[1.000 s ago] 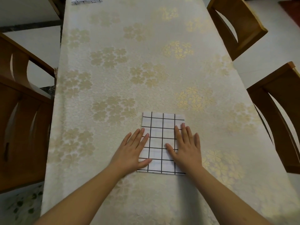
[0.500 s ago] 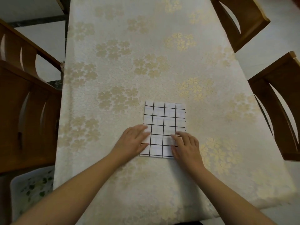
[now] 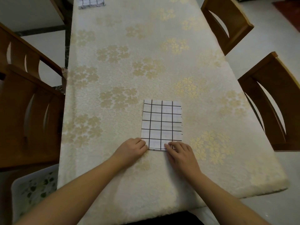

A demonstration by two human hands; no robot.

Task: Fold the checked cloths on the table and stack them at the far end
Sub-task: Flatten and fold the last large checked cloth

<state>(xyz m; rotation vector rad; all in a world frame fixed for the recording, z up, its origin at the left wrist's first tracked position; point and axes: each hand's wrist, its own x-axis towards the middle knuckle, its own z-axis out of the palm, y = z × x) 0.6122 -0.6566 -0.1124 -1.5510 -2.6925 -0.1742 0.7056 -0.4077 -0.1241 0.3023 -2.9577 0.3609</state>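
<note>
Folded cloth (image 3: 161, 124) flat on table (image 3: 146, 54). Left hand (image 3: 131, 149) and right hand (image 3: 181, 154) at its near edge, fingers curled, pinching the corners. Second cloth (image 3: 90, 1) at far end.

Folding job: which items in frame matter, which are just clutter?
Job:
- checked cloth, near edge pinched by left hand and right hand
- folded cloth at the far end
- table

Clutter:
- wooden chairs
- leaf-patterned white bin
</note>
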